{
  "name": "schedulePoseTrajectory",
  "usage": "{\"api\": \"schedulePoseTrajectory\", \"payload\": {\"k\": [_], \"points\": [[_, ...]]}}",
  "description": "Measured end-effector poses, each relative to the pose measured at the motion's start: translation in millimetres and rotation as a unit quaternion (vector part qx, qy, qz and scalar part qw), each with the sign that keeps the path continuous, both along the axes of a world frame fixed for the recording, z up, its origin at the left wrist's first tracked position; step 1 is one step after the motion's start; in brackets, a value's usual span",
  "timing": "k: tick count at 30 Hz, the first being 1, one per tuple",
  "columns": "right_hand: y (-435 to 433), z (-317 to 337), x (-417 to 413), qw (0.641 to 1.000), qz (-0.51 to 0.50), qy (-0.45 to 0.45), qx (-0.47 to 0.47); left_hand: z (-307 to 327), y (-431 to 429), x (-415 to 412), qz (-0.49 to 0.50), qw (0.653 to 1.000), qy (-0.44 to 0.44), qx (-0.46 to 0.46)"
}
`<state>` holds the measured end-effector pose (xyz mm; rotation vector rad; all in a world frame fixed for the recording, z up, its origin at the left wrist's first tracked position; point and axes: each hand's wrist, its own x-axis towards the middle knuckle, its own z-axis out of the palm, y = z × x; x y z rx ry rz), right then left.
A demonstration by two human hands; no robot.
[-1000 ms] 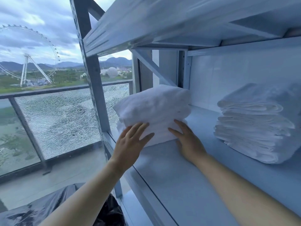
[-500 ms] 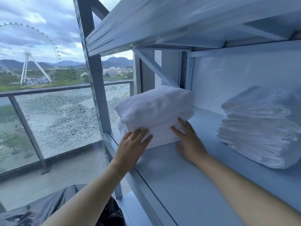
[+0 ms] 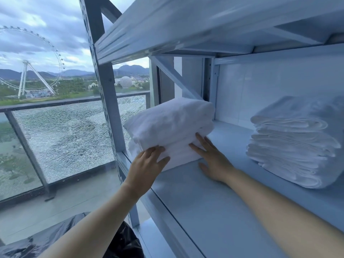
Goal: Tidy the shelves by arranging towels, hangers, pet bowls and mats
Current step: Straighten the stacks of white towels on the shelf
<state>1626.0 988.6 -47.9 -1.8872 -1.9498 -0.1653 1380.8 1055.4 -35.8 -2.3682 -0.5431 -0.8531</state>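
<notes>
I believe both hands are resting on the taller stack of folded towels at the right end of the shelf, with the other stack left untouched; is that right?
Not quite. The head view shows the left hand and right hand resting on the stack at the left end of the shelf, by the upright post. The taller stack at the right end is the untouched one.

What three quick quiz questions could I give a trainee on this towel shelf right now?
1. True or false: the left hand and right hand are both on the left towel stack.
2. How many towel stacks sit on the shelf?
3. Which stack is nearer the shelf's open end: A, the left towel stack, or B, the right towel stack?

Key: 1 true; 2 two; 3 A.
</notes>
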Motion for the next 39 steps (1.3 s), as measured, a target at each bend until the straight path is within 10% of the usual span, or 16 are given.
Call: {"api": "schedulePoseTrajectory", "payload": {"k": [19, 39], "points": [[-32.8, 15.6, 6.7, 0.998, -0.013, -0.054, -0.027, -4.0, -16.0, 21.2, 0.005, 0.999, -0.002, -0.037], [-247.8, 19.4, 96.4, 0.972, -0.225, -0.069, 0.015, 14.8, -116.4, 216.8, -0.179, 0.968, 0.022, -0.176]]}}
